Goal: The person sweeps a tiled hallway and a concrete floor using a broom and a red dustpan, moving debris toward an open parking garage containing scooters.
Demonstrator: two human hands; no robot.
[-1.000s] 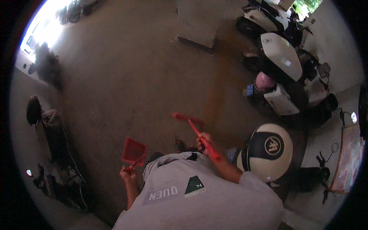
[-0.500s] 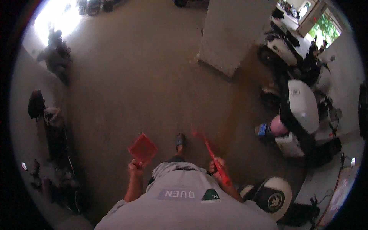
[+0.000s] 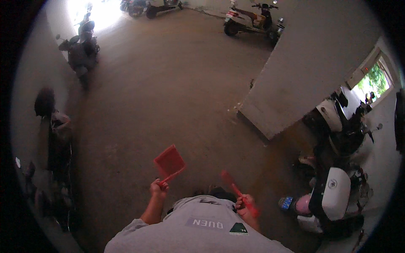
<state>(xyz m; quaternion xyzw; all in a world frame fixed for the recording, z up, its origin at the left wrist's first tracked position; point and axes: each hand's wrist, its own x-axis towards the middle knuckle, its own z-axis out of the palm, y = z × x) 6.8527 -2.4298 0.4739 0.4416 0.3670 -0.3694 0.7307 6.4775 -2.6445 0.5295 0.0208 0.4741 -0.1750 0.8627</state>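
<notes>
My left hand [image 3: 158, 189] is closed round the handle of a small red dustpan [image 3: 170, 161], which is held out in front of me over the floor, its square pan pointing forward. A red hand brush [image 3: 230, 181] is in my right hand [image 3: 244, 203], whose fingers wrap its handle. The brush's head points forward and left, smeared by motion, so its bristles cannot be made out. Both tools are apart from each other, one on each side of my body.
A thick pale pillar [image 3: 299, 63] stands ahead to the right. Parked scooters line the right side, the closest with a white rear box [image 3: 337, 189]. Dark scooters [image 3: 82, 55] stand along the left wall. Another scooter [image 3: 251, 19] is parked at the back beyond grey concrete floor [image 3: 139, 92].
The pillar and the scooters on the right have shifted down and rightward in view, and more of the back wall shows. Both hands still hold the dustpan and the brush.
</notes>
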